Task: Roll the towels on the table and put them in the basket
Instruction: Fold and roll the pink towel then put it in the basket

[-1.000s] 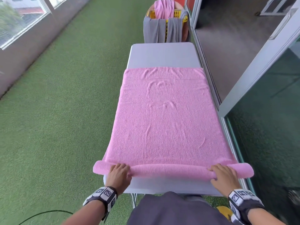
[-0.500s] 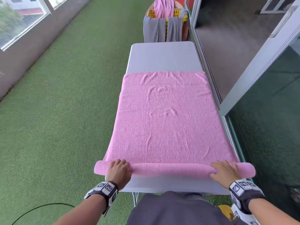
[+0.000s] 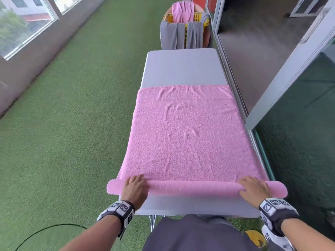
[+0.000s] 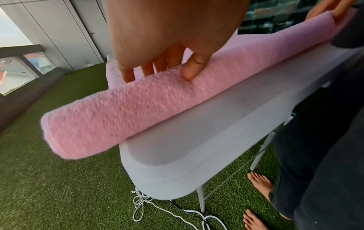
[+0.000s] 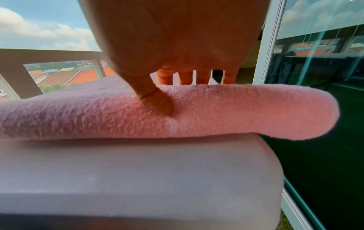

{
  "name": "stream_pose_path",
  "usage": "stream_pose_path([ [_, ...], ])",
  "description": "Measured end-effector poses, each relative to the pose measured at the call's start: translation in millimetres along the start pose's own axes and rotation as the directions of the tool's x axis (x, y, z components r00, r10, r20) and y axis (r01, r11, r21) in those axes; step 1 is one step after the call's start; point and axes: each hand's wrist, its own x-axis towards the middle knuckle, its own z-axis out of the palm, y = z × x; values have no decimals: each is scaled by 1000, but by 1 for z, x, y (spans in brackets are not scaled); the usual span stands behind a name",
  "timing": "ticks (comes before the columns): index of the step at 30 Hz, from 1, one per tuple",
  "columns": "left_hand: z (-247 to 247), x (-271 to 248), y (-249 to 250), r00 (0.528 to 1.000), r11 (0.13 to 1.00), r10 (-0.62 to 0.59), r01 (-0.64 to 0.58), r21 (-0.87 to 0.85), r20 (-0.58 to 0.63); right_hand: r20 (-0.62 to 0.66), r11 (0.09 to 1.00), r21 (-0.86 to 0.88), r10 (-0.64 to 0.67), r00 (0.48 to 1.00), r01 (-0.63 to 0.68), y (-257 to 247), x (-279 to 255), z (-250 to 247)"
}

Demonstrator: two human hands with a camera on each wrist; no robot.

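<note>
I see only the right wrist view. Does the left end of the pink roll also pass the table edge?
Observer: Yes, the roll sticks out past the table corner there too.
Operator: Is the left hand on it?
Observer: The left hand lies over the roll, thumb on the near side.
Operator: How much towel is left flat?
Observer: Most of the pink towel is unrolled.
Operator: Where is the basket?
Observer: The yellow basket stands beyond the table's far end.

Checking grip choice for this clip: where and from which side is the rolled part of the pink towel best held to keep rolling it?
Probably near both ends of the pink roll, from above on the near side. It is a long, soft cylinder lying across the table, overhanging both edges. The left hand and right hand sit there, fingers over the top and thumbs on the near face.
</note>
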Motion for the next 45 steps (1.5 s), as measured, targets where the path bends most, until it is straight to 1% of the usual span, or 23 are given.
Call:
stream_pose_path([
  [2,1,5,1,1000,998,-17,15,-67,-21,-114,999,36,-8,993,13,1,0,1],
  [3,2,5,0,1000,996,-15,14,-93,-10,-129,998,51,-25,991,32,1,-2,4],
  [6,9,-7,-4,999,996,49,-48,-72,8,-37,999,23,-42,998,43,0,-17,20],
  [9,12,-22,-2,997,995,67,-63,-82,49,-9,999,-44,-22,1000,22,1,-22,22],
  [12,4,-20,0,997,996,74,-74,-49,-13,57,999,-13,-42,997,43,-1,-15,9],
  [14,8,-15,-3,995,998,56,-59,-31,-78,13,999,3,-36,999,36,-1,-12,4],
  [15,10,-14,-5,996,999,32,-35,-31,-80,-34,999,22,-25,999,26,-1,-11,5],
  [17,15,-18,-11,999,999,36,-36,-17,-15,-63,998,56,-32,998,35,2,-14,11],
  [19,21,-25,-13,994,994,100,-98,-37,42,-15,997,57,-59,998,60,5,-22,22],
  [21,22,-33,-15,992,990,116,-112,-88,47,-24,996,68,-58,998,59,5,-28,27],
  [23,20,-38,-12,993,991,114,-113,-66,10,-25,998,53,-38,999,40,4,-32,24],
  [24,17,-40,-9,993,992,118,-117,-47,21,-11,999,30,-36,999,36,3,-32,22],
  [26,11,-38,-1,988,995,96,-93,-32,122,-9,999,-11,-33,999,33,0,-31,20],
  [28,10,-35,1,981,994,105,-105,-11,162,-7,999,-17,-36,999,36,-3,-30,19],
  [30,8,-27,-1,987,998,62,-60,-17,148,-28,998,-32,-55,998,54,-4,-29,18],
  [32,7,-22,-4,999,1000,25,-25,0,37,-54,999,-10,-33,998,33,-3,-28,20],
  [34,5,-20,-3,998,1000,-16,15,-16,-67,-155,999,44,-22,988,29,-3,-26,20],
  [35,5,-20,0,996,1000,-10,7,-29,-88,-222,998,31,-49,974,58,-3,-25,22],
  [37,9,-24,6,995,998,24,-29,-54,-93,-263,995,-7,-93,960,95,-5,-24,24],
  [39,14,-30,10,992,999,34,-38,-28,-124,-244,993,37,-96,965,108,-9,-23,27],
  [40,15,-33,11,993,999,20,-23,-26,-114,-240,992,66,-85,967,104,-9,-23,26],
  [42,16,-35,11,999,1000,18,-18,11,-34,-240,992,74,-86,967,106,-4,-25,28],
  [45,16,-32,5,997,997,80,-80,21,7,-155,987,69,-133,979,145,5,-25,32],
])
